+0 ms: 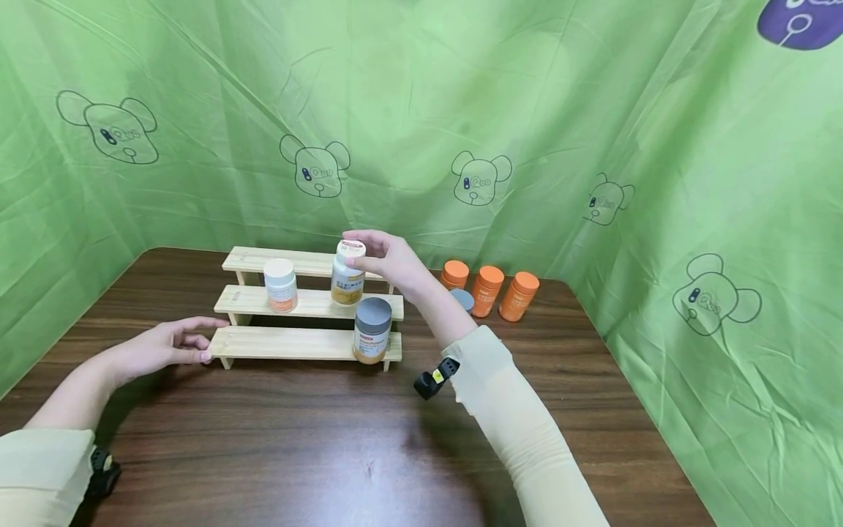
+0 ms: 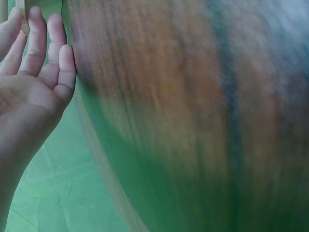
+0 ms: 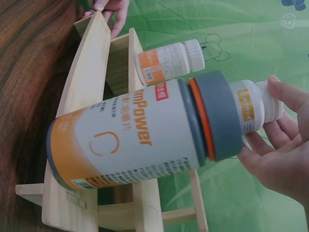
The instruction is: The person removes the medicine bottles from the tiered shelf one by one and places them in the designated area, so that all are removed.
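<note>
Green printed backdrop, brown desk (image 1: 276, 439) | right hand (image 1: 388, 260) fingers pinch white-capped bottle (image 1: 347, 272) on middle step of wooden tiered shelf (image 1: 309, 301) | left hand (image 1: 165, 348) fingers straight, steadying bottom step | step: placing bottle | next, likely: seat it flat, let go.

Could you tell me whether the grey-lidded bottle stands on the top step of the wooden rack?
No, the grey-lidded bottle stands on the lowest step of the wooden rack.

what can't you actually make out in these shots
- Label text on the white-capped bottle under the right hand: too small in the head view, half hidden behind the grey-lidded bottle in the right wrist view.
- Table in the left wrist view: blurred.
- Left hand contact with the wooden rack: cut off at the left wrist view's top edge.
</note>
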`<state>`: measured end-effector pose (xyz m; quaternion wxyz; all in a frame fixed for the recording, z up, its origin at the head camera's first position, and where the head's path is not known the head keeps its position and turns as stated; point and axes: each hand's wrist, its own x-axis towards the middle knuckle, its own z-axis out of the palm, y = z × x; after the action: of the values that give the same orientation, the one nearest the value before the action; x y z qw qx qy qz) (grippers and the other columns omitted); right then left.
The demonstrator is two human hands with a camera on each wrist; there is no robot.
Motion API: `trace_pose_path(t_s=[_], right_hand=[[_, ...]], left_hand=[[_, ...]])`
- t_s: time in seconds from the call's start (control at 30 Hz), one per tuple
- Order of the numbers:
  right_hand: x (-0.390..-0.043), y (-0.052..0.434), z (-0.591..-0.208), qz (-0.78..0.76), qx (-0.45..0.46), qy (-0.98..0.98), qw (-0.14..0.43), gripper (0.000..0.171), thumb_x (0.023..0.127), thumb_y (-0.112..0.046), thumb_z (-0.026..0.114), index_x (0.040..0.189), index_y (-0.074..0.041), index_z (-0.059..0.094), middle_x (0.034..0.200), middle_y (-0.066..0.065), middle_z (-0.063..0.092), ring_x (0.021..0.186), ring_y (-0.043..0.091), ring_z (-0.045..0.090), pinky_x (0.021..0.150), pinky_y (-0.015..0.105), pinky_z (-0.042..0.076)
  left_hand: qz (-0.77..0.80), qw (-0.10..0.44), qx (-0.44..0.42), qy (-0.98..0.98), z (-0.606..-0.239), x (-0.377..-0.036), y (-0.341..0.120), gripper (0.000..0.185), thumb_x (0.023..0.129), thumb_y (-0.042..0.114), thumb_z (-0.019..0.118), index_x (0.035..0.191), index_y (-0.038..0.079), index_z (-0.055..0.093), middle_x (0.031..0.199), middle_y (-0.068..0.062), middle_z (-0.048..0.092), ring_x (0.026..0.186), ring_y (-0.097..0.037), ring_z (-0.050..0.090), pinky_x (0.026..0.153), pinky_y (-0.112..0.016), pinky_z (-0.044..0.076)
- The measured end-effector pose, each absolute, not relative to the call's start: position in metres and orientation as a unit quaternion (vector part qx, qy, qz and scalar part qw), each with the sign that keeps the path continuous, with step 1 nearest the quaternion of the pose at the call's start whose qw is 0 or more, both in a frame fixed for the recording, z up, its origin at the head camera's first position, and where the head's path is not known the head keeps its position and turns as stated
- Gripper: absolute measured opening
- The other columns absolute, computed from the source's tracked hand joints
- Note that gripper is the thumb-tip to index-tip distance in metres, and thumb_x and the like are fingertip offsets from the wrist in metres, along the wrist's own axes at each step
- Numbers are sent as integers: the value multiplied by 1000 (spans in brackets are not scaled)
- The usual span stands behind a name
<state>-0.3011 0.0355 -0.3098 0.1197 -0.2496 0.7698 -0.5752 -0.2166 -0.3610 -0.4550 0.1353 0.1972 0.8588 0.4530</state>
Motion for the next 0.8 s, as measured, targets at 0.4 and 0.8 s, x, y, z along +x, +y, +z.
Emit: trace_pose_path(t_s=[0.4,0.8], right_hand=[[-295,50,-297,-575,-253,772,101,46,83,-18,73,127,-21,59,121,-3,63,112,12,56,98,36,40],[-290,73,-284,-584,-269,759,97,48,84,-16,72,130,-16,57,124,-2,62,115,13,56,102,37,37]], left_hand=[[458,141,199,855,-457,-217,-362,60,92,14,61,142,-1,31,100,-14,67,90,-9,62,77,-17,43],[451,140,183,862,-455,-216,-361,61,91,18,62,142,2,32,99,-12,68,88,-9,62,76,-19,42]])
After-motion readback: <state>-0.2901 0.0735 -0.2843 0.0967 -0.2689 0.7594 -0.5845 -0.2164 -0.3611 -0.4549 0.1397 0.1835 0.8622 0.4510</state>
